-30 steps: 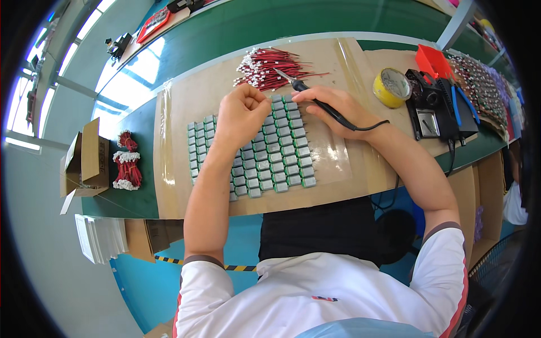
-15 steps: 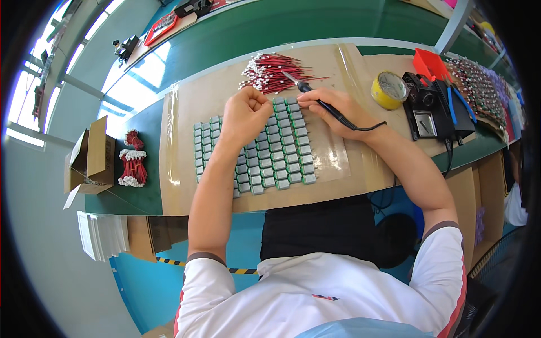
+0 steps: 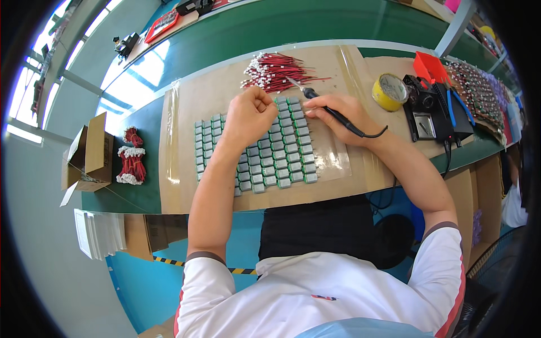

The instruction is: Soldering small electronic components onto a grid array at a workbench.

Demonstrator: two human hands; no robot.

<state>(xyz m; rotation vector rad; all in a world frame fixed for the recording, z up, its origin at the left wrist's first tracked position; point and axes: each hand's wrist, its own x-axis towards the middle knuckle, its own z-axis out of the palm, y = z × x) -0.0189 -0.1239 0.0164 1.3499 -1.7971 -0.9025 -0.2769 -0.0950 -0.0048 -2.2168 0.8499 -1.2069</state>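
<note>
green bench [image 3: 147,194], cardboard [image 3: 360,169] on top. modules [image 3: 280,155] sit in rows mid-cardboard. right hand [image 3: 355,115] clamped on iron [image 3: 342,120], tip up-left near red wires [image 3: 279,70]. left hand [image 3: 251,115] curled, fingertips together at the modules' far end; can't tell if anything's pinched, fingers hide it.

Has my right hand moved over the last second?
Yes: your right hand has shifted slightly rightward, away from the upper right corner of the grey blocks.

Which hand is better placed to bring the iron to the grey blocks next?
Probably the right hand: it holds the soldering iron beside the grey blocks; the left hand has its fingers pinched together.
</note>
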